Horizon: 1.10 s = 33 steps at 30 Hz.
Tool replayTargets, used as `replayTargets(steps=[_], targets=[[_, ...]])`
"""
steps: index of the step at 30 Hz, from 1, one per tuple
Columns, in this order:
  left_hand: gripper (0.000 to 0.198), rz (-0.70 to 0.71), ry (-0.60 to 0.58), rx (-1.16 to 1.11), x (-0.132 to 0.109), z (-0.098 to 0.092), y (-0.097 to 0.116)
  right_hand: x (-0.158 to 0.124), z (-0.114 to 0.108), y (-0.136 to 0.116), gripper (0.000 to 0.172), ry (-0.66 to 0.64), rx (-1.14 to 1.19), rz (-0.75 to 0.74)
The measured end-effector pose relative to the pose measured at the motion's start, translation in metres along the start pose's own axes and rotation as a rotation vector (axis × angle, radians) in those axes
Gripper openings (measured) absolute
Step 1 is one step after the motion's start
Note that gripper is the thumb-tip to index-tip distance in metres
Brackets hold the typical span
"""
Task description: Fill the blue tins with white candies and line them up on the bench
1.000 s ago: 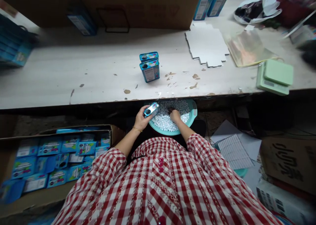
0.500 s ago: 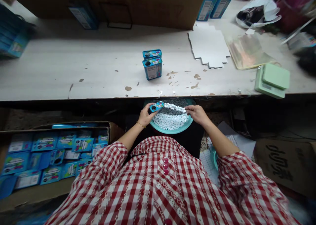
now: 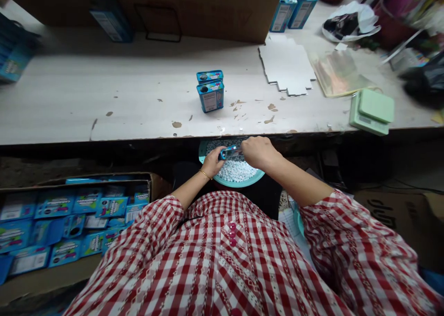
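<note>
My left hand is closed around a small blue printed box, tilted over a turquoise basin. White candy-like pellets fill the basin in my lap. My right hand is closed on a scoop, whose handle is hidden in the fist. The scoop looks see-through, and its end meets the mouth of the box. How many pellets are in the box cannot be made out. Two similar boxes, a front one and a rear one, stand upright on the table ahead.
A white table spans the front, with a large carton at its back. At the right are a flat white card cutout, plastic bags and a green scale. Blue packs fill an open carton at lower left.
My right hand has moved left and up, turning over toward the box. The scoop, heaped with pellets before, is now tipped against the box's mouth. My left hand has tilted the box.
</note>
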<state>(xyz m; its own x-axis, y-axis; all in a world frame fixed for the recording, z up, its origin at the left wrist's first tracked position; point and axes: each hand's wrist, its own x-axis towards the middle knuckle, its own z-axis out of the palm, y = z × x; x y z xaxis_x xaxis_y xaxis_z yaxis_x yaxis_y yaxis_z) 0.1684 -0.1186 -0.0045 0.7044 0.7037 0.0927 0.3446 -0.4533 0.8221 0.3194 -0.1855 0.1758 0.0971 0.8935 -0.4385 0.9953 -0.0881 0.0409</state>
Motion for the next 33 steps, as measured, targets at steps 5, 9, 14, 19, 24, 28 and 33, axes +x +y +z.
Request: replayTargets(steps=[5,9,14,19,24,28,33], targets=[[0.039,-0.047,0.082,-0.125,-0.008,-0.014,-0.004,-0.01,0.03,0.041,0.034,0.02,0.02,0.112],[0.042,-0.147,0.196,-0.226,-0.016,-0.029,-0.018,0.015,0.108,0.055,0.039,-0.102,0.167,0.245],[0.047,-0.17,0.243,-0.33,-0.017,-0.03,-0.034,0.063,0.179,0.016,0.04,-0.052,0.377,0.221],[0.049,-0.196,0.258,-0.356,-0.02,-0.034,-0.036,0.077,0.198,0.017,0.037,0.012,0.547,0.21],[0.048,-0.183,0.288,-0.297,-0.023,-0.046,-0.033,0.065,0.194,0.042,0.032,0.068,0.726,0.169],[0.045,-0.145,0.247,-0.208,-0.02,-0.043,-0.023,0.041,0.165,0.058,0.03,0.182,0.94,0.124],[0.038,-0.028,0.11,-0.094,-0.011,-0.024,-0.007,0.015,0.105,0.06,0.03,0.194,0.764,0.067]])
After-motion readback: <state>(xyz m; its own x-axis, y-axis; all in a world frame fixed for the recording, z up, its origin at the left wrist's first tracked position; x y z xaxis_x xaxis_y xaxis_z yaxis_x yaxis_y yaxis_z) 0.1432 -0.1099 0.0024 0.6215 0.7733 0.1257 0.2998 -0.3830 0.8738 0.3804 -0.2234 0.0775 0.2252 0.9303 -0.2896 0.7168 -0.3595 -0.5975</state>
